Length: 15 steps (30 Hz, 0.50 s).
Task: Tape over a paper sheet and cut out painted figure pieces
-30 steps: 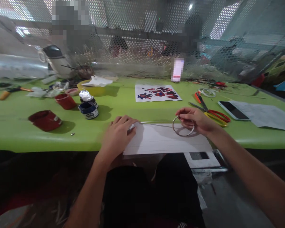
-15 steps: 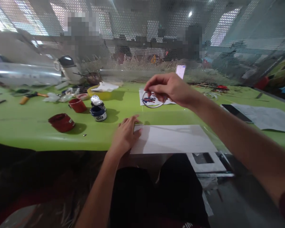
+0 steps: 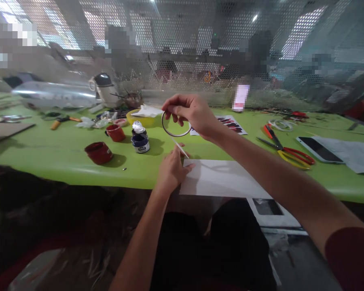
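My right hand (image 3: 189, 115) is raised over the table, its fingertips pinched on the upper edge of a narrow ring-shaped roll of tape (image 3: 177, 135). A thin white strip of tape (image 3: 182, 149) slants between the roll and the board's upper left corner. Beside that corner rests my left hand (image 3: 173, 167), thumb spread over the left end of a long white board (image 3: 220, 178) and the other fingers beyond its edge. The board lies flat along the table's front edge, partly covered by my right forearm. A printed sheet (image 3: 230, 124) is partly hidden behind my right hand.
On the green table (image 3: 57, 167), red pots (image 3: 98, 152) and a dark blue jar (image 3: 140, 143) stand to the left. Scissors and pliers with coloured handles (image 3: 294, 157) and a phone (image 3: 318, 149) lie right. A perforated screen (image 3: 194, 60) rises behind.
My view has turned, so the table things sit further right and the scissors and pliers show. My right hand has moved left with the tape roll; a white strip now shows near my left hand.
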Each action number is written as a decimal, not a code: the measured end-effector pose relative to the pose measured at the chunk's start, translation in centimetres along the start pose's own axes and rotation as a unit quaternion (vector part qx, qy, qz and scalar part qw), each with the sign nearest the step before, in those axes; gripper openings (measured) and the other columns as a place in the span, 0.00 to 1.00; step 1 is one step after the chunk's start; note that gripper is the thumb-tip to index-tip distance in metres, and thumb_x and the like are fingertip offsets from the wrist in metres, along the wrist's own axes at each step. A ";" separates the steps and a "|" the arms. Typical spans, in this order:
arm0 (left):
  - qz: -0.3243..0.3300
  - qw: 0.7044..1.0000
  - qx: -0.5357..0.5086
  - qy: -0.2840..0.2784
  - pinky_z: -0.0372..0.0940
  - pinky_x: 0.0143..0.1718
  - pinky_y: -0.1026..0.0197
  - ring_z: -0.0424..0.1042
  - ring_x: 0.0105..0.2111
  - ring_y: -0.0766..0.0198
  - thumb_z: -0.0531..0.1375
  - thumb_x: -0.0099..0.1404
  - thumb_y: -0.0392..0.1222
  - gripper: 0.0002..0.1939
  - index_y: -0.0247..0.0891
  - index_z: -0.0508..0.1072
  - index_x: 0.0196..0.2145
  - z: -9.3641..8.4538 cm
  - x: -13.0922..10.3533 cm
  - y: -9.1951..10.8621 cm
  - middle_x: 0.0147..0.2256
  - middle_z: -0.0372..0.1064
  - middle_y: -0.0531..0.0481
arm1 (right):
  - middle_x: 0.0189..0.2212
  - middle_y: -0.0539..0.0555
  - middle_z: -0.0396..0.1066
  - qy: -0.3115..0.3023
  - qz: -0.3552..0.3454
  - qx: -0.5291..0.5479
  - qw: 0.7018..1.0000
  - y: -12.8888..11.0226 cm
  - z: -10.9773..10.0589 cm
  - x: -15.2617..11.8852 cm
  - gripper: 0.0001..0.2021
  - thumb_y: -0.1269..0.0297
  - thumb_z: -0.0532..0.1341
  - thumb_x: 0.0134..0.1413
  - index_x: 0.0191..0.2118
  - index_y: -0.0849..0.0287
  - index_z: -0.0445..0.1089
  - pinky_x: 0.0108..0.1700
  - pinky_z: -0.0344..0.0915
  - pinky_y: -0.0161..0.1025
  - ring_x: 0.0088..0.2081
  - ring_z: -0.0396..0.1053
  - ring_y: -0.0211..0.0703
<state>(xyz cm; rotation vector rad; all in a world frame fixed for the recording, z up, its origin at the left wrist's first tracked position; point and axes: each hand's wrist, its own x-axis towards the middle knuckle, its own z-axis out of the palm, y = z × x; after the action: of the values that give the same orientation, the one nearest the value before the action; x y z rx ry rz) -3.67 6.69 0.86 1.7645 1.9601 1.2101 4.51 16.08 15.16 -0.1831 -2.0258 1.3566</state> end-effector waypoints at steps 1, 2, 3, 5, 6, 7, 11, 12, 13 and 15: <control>-0.001 1.000 -0.007 0.004 0.66 0.55 0.42 0.75 0.51 0.47 0.69 0.58 0.39 0.35 0.40 0.58 0.59 0.1 0.0 0.0 0.47 0.78 0.43 | 0.28 0.48 0.74 0.019 -0.001 0.022 1.000 -0.2 0.0 0.0 0.10 0.78 0.59 0.65 0.35 0.60 0.75 0.26 0.60 0.28 0.27 0.63 0.31; -0.002 1.000 -0.012 0.007 0.66 0.55 0.42 0.75 0.51 0.47 0.69 0.58 0.39 0.36 0.41 0.57 0.59 0.1 0.1 0.0 0.46 0.78 0.44 | 0.29 0.48 0.74 0.041 -0.005 0.046 0.998 -0.6 -0.1 0.1 0.10 0.78 0.58 0.66 0.36 0.59 0.74 0.27 0.60 0.28 0.27 0.64 0.31; -0.001 1.000 -0.016 0.009 0.66 0.55 0.42 0.75 0.51 0.47 0.70 0.58 0.39 0.36 0.42 0.58 0.59 0.1 0.0 0.0 0.46 0.78 0.45 | 0.30 0.47 0.74 0.065 -0.012 0.070 0.995 -1.0 -0.2 0.2 0.10 0.77 0.57 0.67 0.36 0.59 0.73 0.28 0.59 0.27 0.28 0.65 0.31; 0.006 1.000 -0.021 0.009 0.65 0.56 0.42 0.74 0.52 0.46 0.69 0.58 0.39 0.31 0.42 0.62 0.56 0.1 -0.1 0.1 0.46 0.78 0.45 | 0.31 0.47 0.73 0.102 -0.037 0.118 0.987 -2.0 -0.6 0.4 0.10 0.75 0.57 0.69 0.37 0.58 0.73 0.27 0.59 0.28 0.28 0.65 0.31; 0.011 1.000 -0.023 0.010 0.64 0.56 0.42 0.73 0.53 0.46 0.69 0.58 0.38 0.28 0.42 0.64 0.53 0.1 -0.2 0.1 0.46 0.77 0.45 | 0.31 0.48 0.73 0.110 -0.049 0.138 0.983 -2.5 -0.8 0.3 0.10 0.74 0.57 0.69 0.37 0.58 0.73 0.27 0.59 0.28 0.28 0.65 0.31; 0.018 0.999 -0.026 0.010 0.64 0.57 0.41 0.73 0.54 0.46 0.69 0.59 0.38 0.24 0.42 0.66 0.51 0.0 -0.4 0.2 0.46 0.77 0.45 | 0.31 0.48 0.73 0.110 -0.053 0.151 0.981 -2.9 -1.1 0.2 0.09 0.74 0.58 0.68 0.37 0.59 0.73 0.26 0.58 0.29 0.27 0.65 0.32; 0.041 0.997 -0.061 0.036 0.66 0.55 0.43 0.70 0.55 0.49 0.66 0.61 0.39 0.20 0.42 0.67 0.50 -0.8 -1.1 0.2 0.51 0.72 0.43 | 0.29 0.52 0.73 0.108 0.007 0.154 0.982 -3.1 -2.7 -2.6 0.09 0.77 0.60 0.63 0.34 0.61 0.76 0.25 0.60 0.32 0.27 0.65 0.34; 0.048 0.995 -0.077 0.045 0.68 0.54 0.45 0.69 0.56 0.50 0.66 0.62 0.39 0.22 0.42 0.67 0.52 -1.2 -1.3 0.4 0.54 0.70 0.42 | 0.30 0.53 0.73 0.105 0.031 0.154 0.982 -2.9 -3.2 -3.7 0.09 0.77 0.60 0.62 0.35 0.62 0.77 0.25 0.60 0.32 0.26 0.65 0.34; 0.058 0.993 -0.090 0.051 0.69 0.53 0.47 0.68 0.58 0.51 0.65 0.63 0.40 0.23 0.43 0.66 0.54 -1.5 -1.6 0.7 0.56 0.68 0.42 | 0.29 0.53 0.73 0.121 0.059 0.167 0.977 -2.7 -3.6 -4.9 0.07 0.76 0.61 0.61 0.35 0.62 0.77 0.23 0.59 0.32 0.25 0.64 0.34; 0.072 0.985 -0.150 0.038 0.71 0.53 0.51 0.67 0.59 0.54 0.61 0.67 0.43 0.23 0.44 0.62 0.58 -2.2 -2.5 1.8 0.58 0.66 0.41 | 0.31 0.54 0.73 0.135 0.110 0.199 0.964 -2.5 -4.3 -7.5 0.06 0.74 0.62 0.59 0.36 0.63 0.77 0.23 0.60 0.31 0.26 0.65 0.34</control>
<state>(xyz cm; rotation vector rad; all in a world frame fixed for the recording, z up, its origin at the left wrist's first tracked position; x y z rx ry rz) -3.25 3.43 2.63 1.7476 1.6045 1.5491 13.41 14.77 14.84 -0.3960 -1.5078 1.7435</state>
